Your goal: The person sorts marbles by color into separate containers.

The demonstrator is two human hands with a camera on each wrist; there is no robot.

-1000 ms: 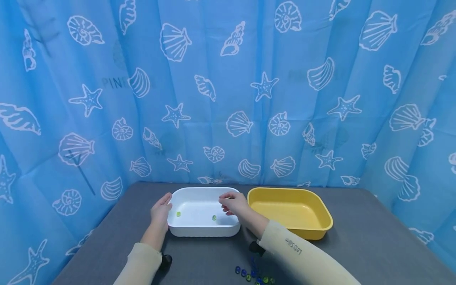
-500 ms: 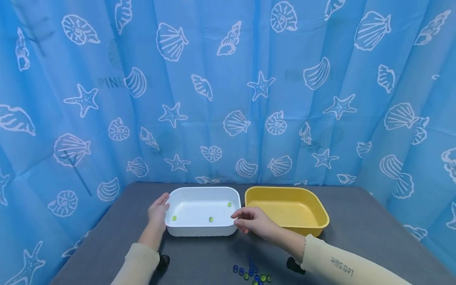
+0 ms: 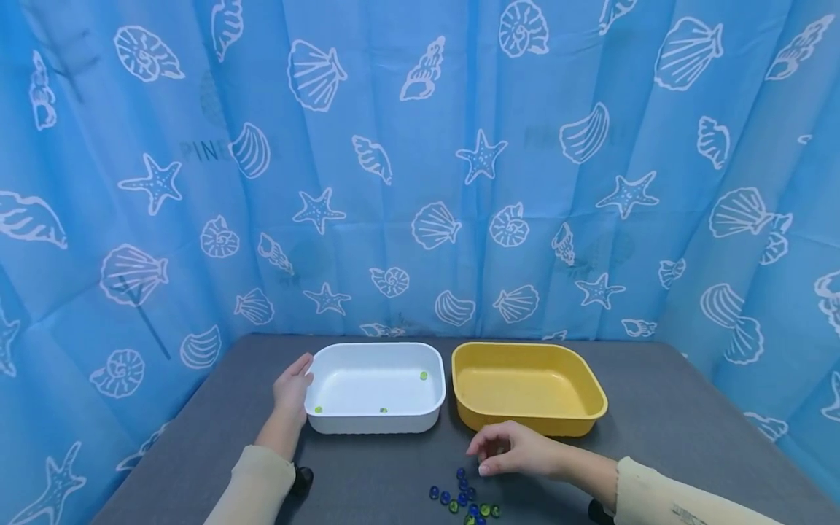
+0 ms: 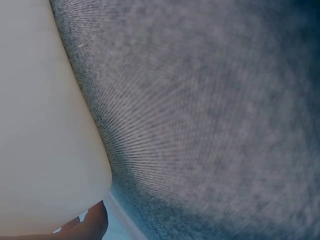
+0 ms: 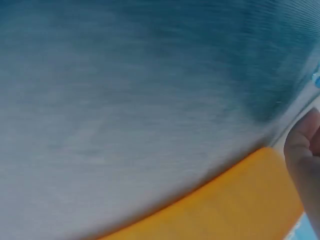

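Observation:
My left hand rests against the left side of a white basin, its fingers looking fairly straight along the wall. In the left wrist view, the basin's pale wall covers most of that hand. Three green glass marbles lie inside the basin: one marble at the right and two by the front wall, partly hidden. My right hand hovers over the table with loosely bent fingers and nothing seen between them. Below and left of it lies a loose group of several blue and green glass marbles.
A yellow basin stands right of the white one, just behind my right hand. Both sit on a grey cloth-covered table. A blue curtain with shell prints hangs behind and at both sides.
My right hand has left the white basin and moved right and toward me, near the loose marbles. A third green marble has appeared in that basin, where two have rolled to the front wall.

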